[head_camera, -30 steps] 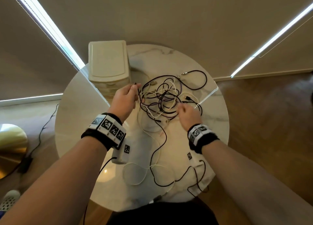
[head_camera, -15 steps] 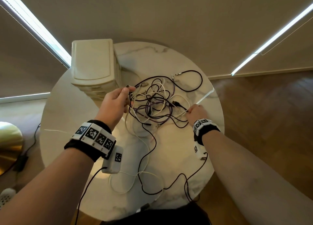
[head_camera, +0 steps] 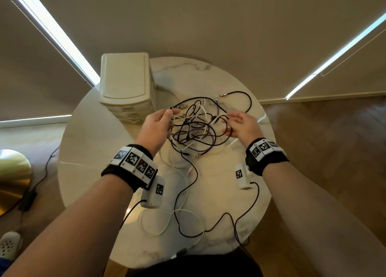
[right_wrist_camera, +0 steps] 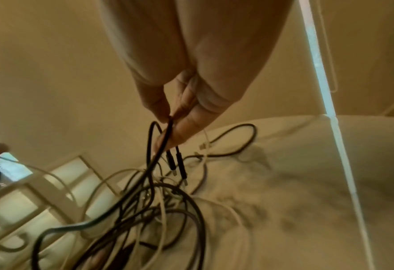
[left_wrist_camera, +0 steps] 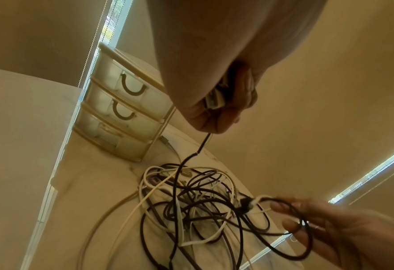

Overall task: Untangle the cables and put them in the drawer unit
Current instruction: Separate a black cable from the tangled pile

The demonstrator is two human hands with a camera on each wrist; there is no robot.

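A tangle of black, white and purple cables lies mid-table on the round marble table. The cream drawer unit stands at the back left with all its drawers closed. My left hand is raised at the tangle's left and grips a black cable end and a white plug. On the tangle's right, my right hand pinches a loop of black cable between thumb and finger, with the other fingers spread.
A black cable with metal plugs curves at the back right. Loose white cable and black cable trail to the table's front edge. A gold lamp base and its cord lie on the floor at the left.
My right hand has lifted off the table at the tangle's right side with a black loop. My left hand keeps its grip near the drawer unit. The tangle has loosened slightly.
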